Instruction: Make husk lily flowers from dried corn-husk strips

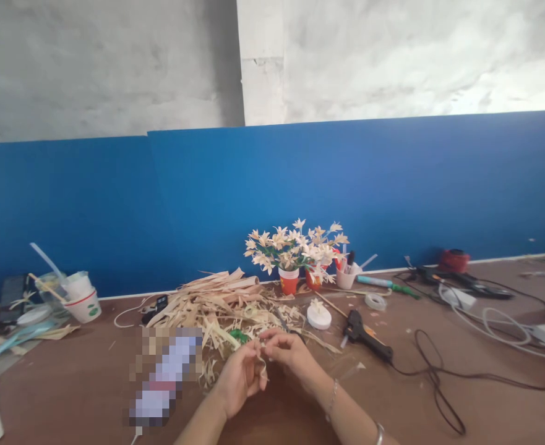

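Both hands meet low over the tabletop [91, 383]: left hand [239, 378] and right hand [285, 349] fingers pinch one pale straw strip [263, 366], the straw pile [211, 309] just beyond for easy picking.

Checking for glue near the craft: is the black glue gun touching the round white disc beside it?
Apart. The head view shows bare brown table between the glue gun and the white disc.
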The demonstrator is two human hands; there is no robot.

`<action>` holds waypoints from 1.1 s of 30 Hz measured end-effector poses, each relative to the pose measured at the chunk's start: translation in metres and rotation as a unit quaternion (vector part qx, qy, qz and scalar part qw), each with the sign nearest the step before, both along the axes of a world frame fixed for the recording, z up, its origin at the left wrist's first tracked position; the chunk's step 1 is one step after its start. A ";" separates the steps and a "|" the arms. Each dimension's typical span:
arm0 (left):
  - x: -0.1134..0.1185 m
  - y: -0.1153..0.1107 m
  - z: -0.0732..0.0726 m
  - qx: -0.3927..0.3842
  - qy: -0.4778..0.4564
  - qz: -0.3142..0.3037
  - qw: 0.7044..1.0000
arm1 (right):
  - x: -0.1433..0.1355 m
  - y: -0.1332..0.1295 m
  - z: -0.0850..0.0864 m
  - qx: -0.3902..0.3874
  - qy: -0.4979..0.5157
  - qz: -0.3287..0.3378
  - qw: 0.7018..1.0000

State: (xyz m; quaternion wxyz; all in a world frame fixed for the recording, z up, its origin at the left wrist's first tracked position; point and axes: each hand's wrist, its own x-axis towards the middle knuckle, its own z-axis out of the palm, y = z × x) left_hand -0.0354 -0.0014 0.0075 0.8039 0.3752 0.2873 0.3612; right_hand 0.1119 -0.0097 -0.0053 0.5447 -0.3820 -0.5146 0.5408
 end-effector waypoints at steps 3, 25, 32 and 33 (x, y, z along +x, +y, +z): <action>-0.002 0.001 -0.001 -0.013 -0.034 -0.008 0.999 | 0.000 -0.001 0.003 -0.006 0.003 0.004 1.000; -0.001 0.001 -0.006 0.025 0.015 -0.006 1.000 | -0.004 0.003 0.004 0.021 -0.018 -0.075 0.997; -0.002 0.003 -0.002 -0.076 -0.002 -0.054 0.996 | -0.007 0.000 0.000 0.119 -0.155 -0.141 0.970; -0.002 0.003 -0.004 -0.082 0.002 -0.059 0.995 | -0.008 0.000 0.000 0.137 -0.172 -0.140 0.965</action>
